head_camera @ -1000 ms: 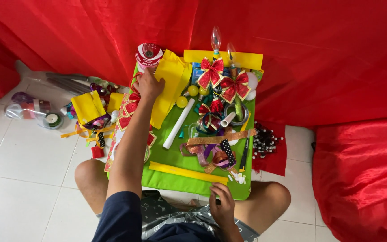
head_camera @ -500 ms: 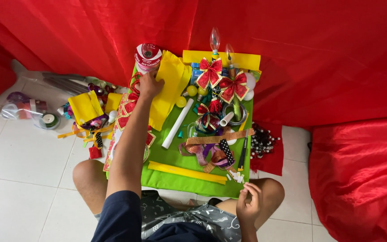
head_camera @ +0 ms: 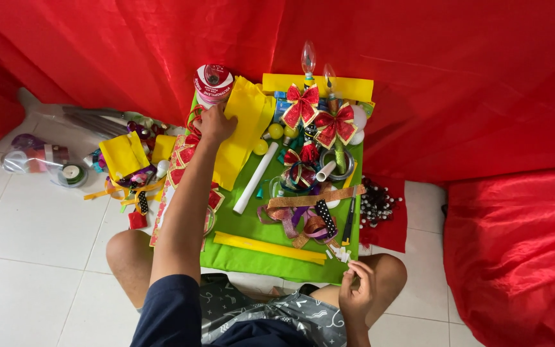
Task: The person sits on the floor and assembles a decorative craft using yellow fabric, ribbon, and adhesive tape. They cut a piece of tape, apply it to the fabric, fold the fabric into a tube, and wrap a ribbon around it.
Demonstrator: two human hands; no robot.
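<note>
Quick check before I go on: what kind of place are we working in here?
Likely a home floor set up for craft work: white floor tiles, a green cloth mat strewn with red glitter ribbon bows, and draped red fabric behind.

Likely home floor, white tiles (head_camera: pixel 27 225), red drapes (head_camera: pixel 457 77)

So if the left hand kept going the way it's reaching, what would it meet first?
Probably the round red-and-white ribbon spool, just beyond the left hand, which rests at the edge of the folded yellow paper sheet. Past the spool hangs the red fabric backdrop. Depth is uncertain.
</note>
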